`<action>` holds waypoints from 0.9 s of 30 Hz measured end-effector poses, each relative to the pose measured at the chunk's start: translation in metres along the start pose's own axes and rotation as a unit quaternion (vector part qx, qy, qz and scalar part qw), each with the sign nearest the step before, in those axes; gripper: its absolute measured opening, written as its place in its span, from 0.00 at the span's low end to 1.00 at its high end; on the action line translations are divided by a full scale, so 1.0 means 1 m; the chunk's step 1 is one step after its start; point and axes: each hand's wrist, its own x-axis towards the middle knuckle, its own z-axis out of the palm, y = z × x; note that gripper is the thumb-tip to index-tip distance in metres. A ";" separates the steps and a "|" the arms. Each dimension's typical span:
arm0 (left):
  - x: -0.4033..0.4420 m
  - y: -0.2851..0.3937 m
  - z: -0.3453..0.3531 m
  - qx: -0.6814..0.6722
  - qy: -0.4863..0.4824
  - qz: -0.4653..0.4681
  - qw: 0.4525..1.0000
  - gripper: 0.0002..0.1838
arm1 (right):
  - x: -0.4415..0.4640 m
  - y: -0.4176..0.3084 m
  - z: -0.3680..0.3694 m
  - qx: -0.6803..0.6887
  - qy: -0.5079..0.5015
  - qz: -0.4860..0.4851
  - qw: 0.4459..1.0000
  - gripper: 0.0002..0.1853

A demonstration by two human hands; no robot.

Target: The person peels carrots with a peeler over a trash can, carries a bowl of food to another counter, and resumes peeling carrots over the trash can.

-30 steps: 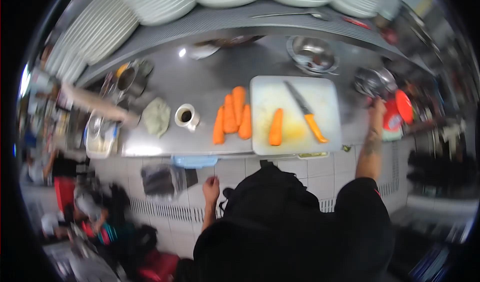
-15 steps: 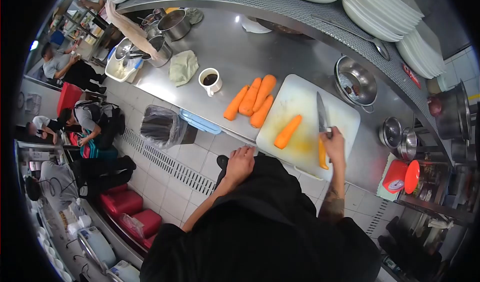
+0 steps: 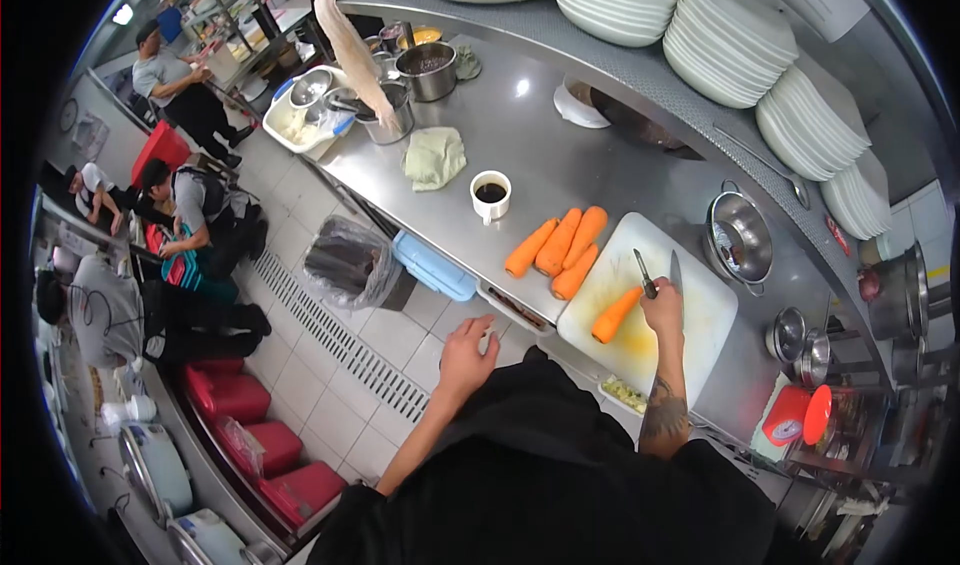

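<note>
My right hand [image 3: 662,310] is closed around the dark handle of a slim tool with a narrow metal blade, which looks like a peeler [image 3: 643,270]. It is above the white cutting board [image 3: 705,340]. Beside it, a knife blade [image 3: 676,273] shows on the board; my hand and forearm hide its handle. One carrot [image 3: 616,315] lies on the board, just left of my right hand. Several more carrots [image 3: 560,245] are grouped on the steel counter at the board's left edge. Away from the counter's front edge, my left hand [image 3: 466,357] is empty with its fingers apart.
A cup of dark liquid [image 3: 490,196] and a crumpled cloth [image 3: 435,158] are on the counter, left of the carrots. A colander [image 3: 740,237] stands right of the board. Stacked plates [image 3: 728,40] line the shelf above. A lined bin [image 3: 350,263] stands below; several people are at left.
The whole view has shifted. My right hand, earlier by the knife's handle end, now holds the peeler-like tool up. A yellow-orange piece under that hand is no longer visible. My left hand's fingers have spread.
</note>
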 end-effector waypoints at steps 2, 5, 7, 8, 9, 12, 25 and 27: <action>-0.002 -0.013 -0.020 -0.046 0.007 -0.066 0.997 0.16 | 0.002 -0.003 0.011 -0.033 -0.004 0.026 0.999 0.14; -0.008 -0.040 -0.040 -0.043 0.014 -0.083 0.996 0.16 | 0.007 -0.007 0.027 -0.038 -0.010 0.031 0.999 0.13; -0.014 -0.056 -0.050 -0.031 0.013 -0.098 0.995 0.15 | 0.007 -0.015 0.030 -0.044 -0.003 0.041 0.998 0.15; -0.016 -0.063 -0.054 -0.035 0.014 -0.096 0.995 0.15 | 0.005 -0.018 0.032 -0.046 0.000 0.053 0.998 0.17; -0.018 -0.070 -0.056 -0.031 0.005 -0.105 0.994 0.15 | 0.000 -0.028 0.031 -0.048 0.005 0.053 0.997 0.17; -0.017 -0.087 -0.061 -0.031 -0.016 -0.109 0.993 0.16 | -0.025 -0.056 0.034 -0.121 0.071 0.087 0.986 0.23; -0.042 -0.206 0.013 0.012 -0.178 -0.171 0.969 0.19 | -0.064 -0.078 0.077 -0.105 0.160 0.039 0.981 0.31; -0.053 -0.228 0.030 -0.005 -0.208 -0.212 0.955 0.19 | -0.060 -0.074 0.080 -0.096 0.166 0.033 0.981 0.31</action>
